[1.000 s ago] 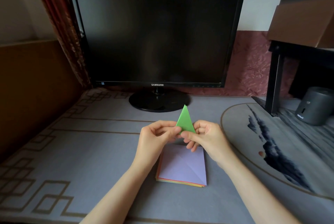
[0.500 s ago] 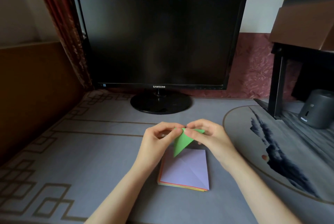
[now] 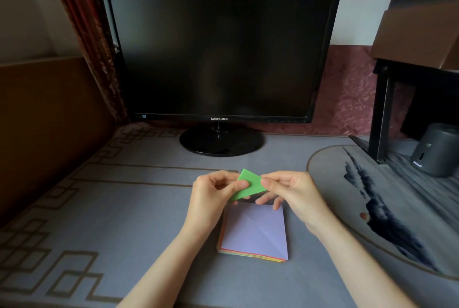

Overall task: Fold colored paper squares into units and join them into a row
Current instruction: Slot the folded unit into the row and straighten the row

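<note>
Now green paper (image 3: 249,184), earlier tip-up, lies slantwise; left hand (image 3: 211,198), right hand (image 3: 294,193) pinch it.

The left hand (image 3: 211,196) hides one tip of the green paper (image 3: 250,182) and a corner of the paper stack (image 3: 258,233).

In front of a single monitor (image 3: 218,54): one left hand (image 3: 211,193), one right hand (image 3: 293,191), one folded green paper (image 3: 248,184) and one stack of colored squares (image 3: 255,233), lilac on top. To the monitor's right, one grey canister (image 3: 434,152) and one cardboard box (image 3: 417,32).
</note>
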{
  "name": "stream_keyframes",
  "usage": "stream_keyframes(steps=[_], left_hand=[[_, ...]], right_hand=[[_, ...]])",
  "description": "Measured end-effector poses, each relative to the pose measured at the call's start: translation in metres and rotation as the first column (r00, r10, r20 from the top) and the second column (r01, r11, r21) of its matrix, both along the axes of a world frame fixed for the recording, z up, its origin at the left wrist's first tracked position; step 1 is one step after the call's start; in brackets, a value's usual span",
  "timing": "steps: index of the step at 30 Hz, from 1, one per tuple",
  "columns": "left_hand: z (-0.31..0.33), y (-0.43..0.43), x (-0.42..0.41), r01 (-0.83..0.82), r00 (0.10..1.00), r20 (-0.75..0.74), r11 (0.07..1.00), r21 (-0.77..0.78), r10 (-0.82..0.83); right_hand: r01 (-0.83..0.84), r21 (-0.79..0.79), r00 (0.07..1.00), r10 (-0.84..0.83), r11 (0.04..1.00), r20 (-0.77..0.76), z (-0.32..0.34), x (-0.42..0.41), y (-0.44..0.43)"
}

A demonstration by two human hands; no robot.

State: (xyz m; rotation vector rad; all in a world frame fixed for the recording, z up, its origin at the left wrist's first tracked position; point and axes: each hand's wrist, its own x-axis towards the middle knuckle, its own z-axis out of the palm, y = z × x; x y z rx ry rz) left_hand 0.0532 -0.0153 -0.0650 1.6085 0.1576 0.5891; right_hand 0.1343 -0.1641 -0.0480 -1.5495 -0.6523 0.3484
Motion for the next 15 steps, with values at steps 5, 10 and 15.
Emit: stream_keyframes(steps=[5,10,15], left_hand=[[-0.002,0.001,0.000,0.056,0.997,-0.055,0.998,0.013,-0.055],[-0.002,0.003,0.001,0.016,0.998,-0.064,1.000,-0.016,-0.017],[-0.004,0.006,0.000,-0.096,0.994,-0.055,0.995,0.038,0.098]], right_hand=[[0.051,-0.020,0.999,-0.051,0.999,0.006,-0.002,0.004,-0.001],[0.122,-0.042,0.992,-0.121,0.992,0.026,-0.005,0.006,-0.002],[0.248,-0.091,0.968,-0.243,0.964,0.069,-0.008,0.010,0.004]])
